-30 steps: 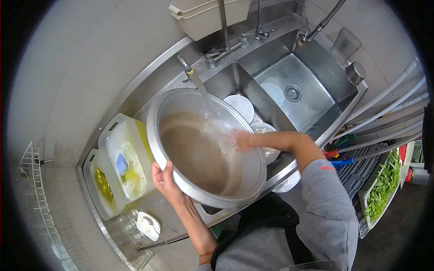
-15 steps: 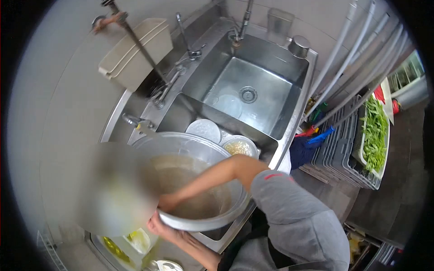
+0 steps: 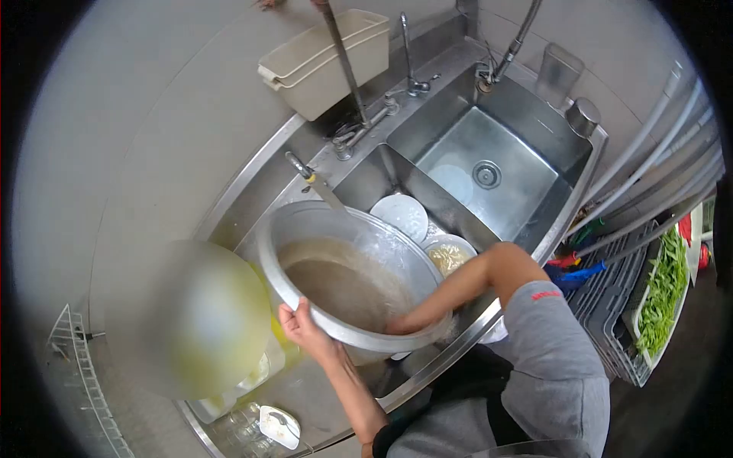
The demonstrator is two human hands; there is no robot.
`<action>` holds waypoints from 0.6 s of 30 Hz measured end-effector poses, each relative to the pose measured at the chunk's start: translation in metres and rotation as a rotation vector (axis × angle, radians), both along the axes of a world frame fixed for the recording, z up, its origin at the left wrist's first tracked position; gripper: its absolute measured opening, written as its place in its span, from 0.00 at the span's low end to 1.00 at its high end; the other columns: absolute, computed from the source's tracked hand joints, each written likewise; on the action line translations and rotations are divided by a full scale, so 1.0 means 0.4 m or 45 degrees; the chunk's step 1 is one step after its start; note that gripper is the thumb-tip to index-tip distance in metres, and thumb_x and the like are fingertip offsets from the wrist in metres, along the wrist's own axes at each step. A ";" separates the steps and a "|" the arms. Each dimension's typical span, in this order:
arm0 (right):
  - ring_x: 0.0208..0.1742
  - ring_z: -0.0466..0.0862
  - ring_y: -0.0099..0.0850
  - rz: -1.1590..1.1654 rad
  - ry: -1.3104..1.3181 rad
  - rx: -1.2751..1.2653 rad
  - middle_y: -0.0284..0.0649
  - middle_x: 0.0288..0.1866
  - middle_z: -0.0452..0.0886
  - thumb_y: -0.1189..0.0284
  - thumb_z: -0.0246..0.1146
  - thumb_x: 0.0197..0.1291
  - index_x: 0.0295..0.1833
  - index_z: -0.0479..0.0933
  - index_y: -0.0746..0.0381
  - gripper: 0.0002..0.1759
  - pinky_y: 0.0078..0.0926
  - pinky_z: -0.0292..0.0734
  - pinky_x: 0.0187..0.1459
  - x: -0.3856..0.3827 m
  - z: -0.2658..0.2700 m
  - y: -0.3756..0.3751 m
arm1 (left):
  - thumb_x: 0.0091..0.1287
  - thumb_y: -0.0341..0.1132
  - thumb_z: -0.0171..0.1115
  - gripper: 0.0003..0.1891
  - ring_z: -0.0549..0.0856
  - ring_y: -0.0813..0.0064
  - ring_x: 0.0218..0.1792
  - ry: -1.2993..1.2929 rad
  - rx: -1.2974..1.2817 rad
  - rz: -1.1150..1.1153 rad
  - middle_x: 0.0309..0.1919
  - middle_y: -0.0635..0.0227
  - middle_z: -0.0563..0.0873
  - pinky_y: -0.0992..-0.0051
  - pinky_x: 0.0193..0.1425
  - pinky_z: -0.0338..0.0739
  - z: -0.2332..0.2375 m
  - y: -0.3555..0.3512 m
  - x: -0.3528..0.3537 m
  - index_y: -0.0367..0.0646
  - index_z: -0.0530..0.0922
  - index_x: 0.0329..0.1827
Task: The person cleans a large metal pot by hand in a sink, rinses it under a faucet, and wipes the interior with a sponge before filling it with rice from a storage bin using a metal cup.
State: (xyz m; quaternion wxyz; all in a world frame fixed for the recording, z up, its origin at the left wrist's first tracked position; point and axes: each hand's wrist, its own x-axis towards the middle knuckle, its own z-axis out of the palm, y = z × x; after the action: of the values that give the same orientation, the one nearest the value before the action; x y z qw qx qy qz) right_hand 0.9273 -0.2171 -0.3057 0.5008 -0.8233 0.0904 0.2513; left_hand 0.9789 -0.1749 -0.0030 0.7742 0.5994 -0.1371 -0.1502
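Observation:
A large metal basin (image 3: 347,337) holds cloudy brown water and rests tilted over the near sink. My left hand (image 3: 302,324) grips its rim at the near left side, thumb and fingers around the edge. Inside the basin, close to the near right wall, my right hand (image 3: 405,322) is down in the murky water; its fingers are hidden. A faucet with a yellow band (image 3: 309,174) reaches over the basin's far edge. Beyond the basin, a white plate (image 3: 401,217) and a bowl with pale yellowish food (image 3: 448,256) lie in the sink.
An empty-looking deep sink (image 3: 527,164) with a drain is at the back right. A beige bin (image 3: 336,61) stands at the back left. Hoses (image 3: 649,149) and a crate of green leaves (image 3: 663,294) are right. A small white dish (image 3: 279,427) sits at the front left.
The view has shifted, so the sinks appear further right. My right hand has moved from the basin's near left side to its near right. The basin's left side shows more fully, with my left hand on its rim.

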 end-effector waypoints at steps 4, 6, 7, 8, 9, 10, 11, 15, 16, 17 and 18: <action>0.50 0.65 0.37 -0.029 -0.145 0.345 0.47 0.52 0.66 0.58 0.47 0.58 0.54 0.64 0.63 0.24 0.33 0.58 0.49 0.013 0.157 0.055 | 0.57 0.24 0.53 0.07 0.67 0.88 0.21 0.055 0.010 -0.018 0.19 0.76 0.71 0.86 0.26 0.61 -0.024 0.010 -0.001 0.43 0.67 0.24; 0.55 0.62 0.38 0.128 -0.189 0.363 0.48 0.56 0.63 0.59 0.46 0.60 0.57 0.62 0.64 0.25 0.33 0.55 0.54 -0.036 0.180 0.071 | 0.57 0.24 0.53 0.07 0.67 0.88 0.21 0.063 -0.002 -0.022 0.20 0.76 0.71 0.86 0.26 0.61 -0.022 0.021 0.000 0.43 0.66 0.23; 0.57 0.60 0.38 0.243 -0.206 0.345 0.48 0.58 0.61 0.59 0.45 0.60 0.58 0.60 0.64 0.25 0.33 0.53 0.56 -0.076 0.180 0.071 | 0.57 0.24 0.53 0.07 0.67 0.88 0.21 0.067 -0.007 -0.028 0.20 0.76 0.71 0.86 0.26 0.61 -0.021 0.025 0.004 0.43 0.66 0.23; 0.60 0.58 0.38 0.457 -0.234 0.283 0.48 0.60 0.59 0.59 0.44 0.61 0.60 0.59 0.64 0.26 0.33 0.51 0.58 -0.130 0.178 0.063 | 0.57 0.24 0.53 0.08 0.67 0.88 0.21 0.080 -0.010 -0.007 0.20 0.76 0.72 0.86 0.25 0.60 -0.012 0.029 0.006 0.43 0.66 0.23; 0.62 0.57 0.38 0.721 -0.279 0.188 0.49 0.62 0.57 0.60 0.44 0.62 0.61 0.58 0.65 0.26 0.33 0.49 0.61 -0.188 0.159 0.039 | 0.57 0.24 0.53 0.08 0.67 0.88 0.21 0.094 -0.009 0.009 0.20 0.76 0.72 0.86 0.25 0.60 0.005 0.035 0.006 0.43 0.66 0.23; 0.64 0.55 0.38 1.037 -0.353 0.080 0.49 0.64 0.56 0.60 0.43 0.63 0.62 0.56 0.65 0.27 0.33 0.47 0.63 -0.237 0.140 0.003 | 0.57 0.23 0.53 0.08 0.67 0.88 0.21 0.109 -0.013 0.026 0.19 0.76 0.72 0.86 0.25 0.60 0.019 0.038 0.007 0.43 0.66 0.23; 0.66 0.53 0.39 1.351 -0.443 -0.036 0.49 0.66 0.54 0.60 0.43 0.63 0.64 0.55 0.65 0.28 0.33 0.46 0.65 -0.268 0.117 -0.056 | 0.57 0.23 0.53 0.08 0.67 0.88 0.20 0.105 -0.019 0.002 0.19 0.76 0.72 0.86 0.25 0.60 0.029 0.041 0.008 0.43 0.66 0.23; 0.38 0.79 0.45 0.524 -0.369 -0.601 0.51 0.34 0.77 0.66 0.53 0.52 0.30 0.76 0.64 0.13 0.43 0.72 0.37 -0.191 0.018 -0.473 | 0.57 0.23 0.54 0.08 0.68 0.88 0.20 0.086 -0.027 -0.056 0.19 0.76 0.73 0.86 0.24 0.61 0.043 0.047 0.002 0.43 0.66 0.23; 0.33 0.78 0.47 0.156 -0.581 -0.774 0.51 0.36 0.76 0.71 0.54 0.50 0.36 0.75 0.64 0.10 0.45 0.72 0.36 -0.107 0.006 -0.580 | 0.57 0.22 0.54 0.08 0.68 0.88 0.20 0.093 -0.024 -0.059 0.19 0.76 0.73 0.86 0.24 0.61 0.045 0.044 -0.001 0.43 0.66 0.23; 0.40 0.77 0.44 -0.275 -0.708 -0.904 0.50 0.39 0.76 0.73 0.54 0.49 0.43 0.73 0.62 0.14 0.42 0.72 0.41 -0.032 0.132 -0.632 | 0.57 0.22 0.54 0.08 0.68 0.88 0.20 0.101 -0.017 -0.064 0.19 0.76 0.73 0.86 0.24 0.61 0.046 0.041 -0.004 0.43 0.66 0.23; 0.49 0.74 0.42 -0.334 -1.083 -1.140 0.48 0.46 0.73 0.70 0.52 0.51 0.50 0.69 0.61 0.18 0.37 0.71 0.46 0.037 0.256 -0.663 | 0.57 0.22 0.54 0.08 0.69 0.88 0.20 0.110 -0.027 -0.055 0.20 0.75 0.73 0.86 0.25 0.62 0.041 0.036 -0.007 0.42 0.66 0.23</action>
State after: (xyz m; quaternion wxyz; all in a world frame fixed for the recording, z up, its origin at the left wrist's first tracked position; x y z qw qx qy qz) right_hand 0.9421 -0.4822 -0.2034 0.1263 -0.9631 0.0799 -0.2237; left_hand 0.9763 -0.1607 0.0133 0.7823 0.5810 -0.1180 -0.1911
